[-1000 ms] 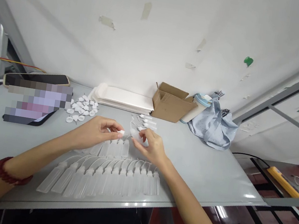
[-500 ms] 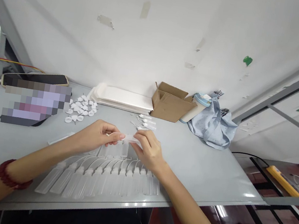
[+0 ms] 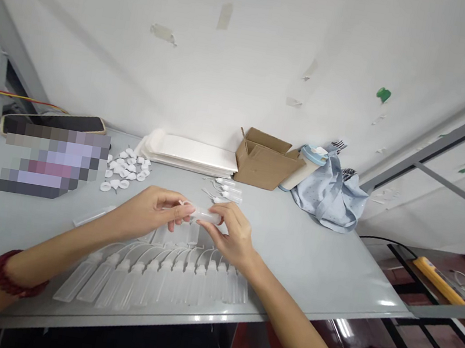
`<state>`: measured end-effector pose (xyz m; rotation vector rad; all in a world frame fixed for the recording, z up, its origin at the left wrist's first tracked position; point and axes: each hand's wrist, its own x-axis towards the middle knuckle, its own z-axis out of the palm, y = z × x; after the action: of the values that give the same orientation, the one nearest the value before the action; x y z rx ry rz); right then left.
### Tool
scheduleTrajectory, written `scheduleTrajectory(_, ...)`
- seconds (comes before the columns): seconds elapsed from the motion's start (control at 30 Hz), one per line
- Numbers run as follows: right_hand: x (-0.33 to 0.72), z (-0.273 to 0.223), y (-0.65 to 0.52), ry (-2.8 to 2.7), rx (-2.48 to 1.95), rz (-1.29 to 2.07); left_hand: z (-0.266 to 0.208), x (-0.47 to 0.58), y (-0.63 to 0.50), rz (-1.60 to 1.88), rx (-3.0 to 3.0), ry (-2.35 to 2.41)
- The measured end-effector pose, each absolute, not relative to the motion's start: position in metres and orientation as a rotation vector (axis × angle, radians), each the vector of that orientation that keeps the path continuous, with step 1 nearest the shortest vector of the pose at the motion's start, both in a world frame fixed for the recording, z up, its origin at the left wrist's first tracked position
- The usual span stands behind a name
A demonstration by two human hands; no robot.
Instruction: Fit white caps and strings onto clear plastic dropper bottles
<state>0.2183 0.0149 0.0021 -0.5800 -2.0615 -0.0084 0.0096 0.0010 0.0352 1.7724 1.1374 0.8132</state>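
Observation:
Above the table's middle, a small translucent plastic bottle [image 3: 208, 216] lies sideways between both hands. My right hand [image 3: 232, 234] grips its body at the right end. At the other end, my left hand [image 3: 161, 210] pinches the white cap, largely hidden by the fingers. Below the hands stretches a row of similar bottles [image 3: 162, 280] with white caps and thin curved spouts. More clear bottles [image 3: 176, 234] lie just under my hands, partly covered. Loose white caps [image 3: 126, 166] are heaped to the left, beyond my left hand.
At the back stand a stack of white cartons [image 3: 194, 153], an open cardboard box [image 3: 263, 164], a lidded cup [image 3: 301, 170] and a light blue cloth bag [image 3: 332, 196]. A few small capped bottles [image 3: 230, 191] lie before the box. A phone [image 3: 55, 121] rests at left.
My right fingers have shifted to the right along the bottle, so more of its body shows between the hands. The left hand keeps its pinch at nearly the same place.

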Motion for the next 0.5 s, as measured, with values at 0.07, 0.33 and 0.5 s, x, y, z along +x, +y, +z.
scheduleTrajectory(0.07, 0.2184, 0.0018, 0.0148, -2.069, -0.563, -0.041, 0.0358, 0.0097, 0.0015, 0.723, 1.771, 1.118)
scheduleTrajectory(0.33, 0.2196, 0.0009, 0.0163, -2.058, -0.590, -0.032, 0.0319, 0.0096, -0.0026, 0.958, 2.115, 1.129)
scheduleTrajectory(0.5, 0.2186, 0.0018, 0.0159, -2.053, -0.578, -0.072, 0.0342, 0.0108, -0.0031, 0.867, 2.106, 1.135)
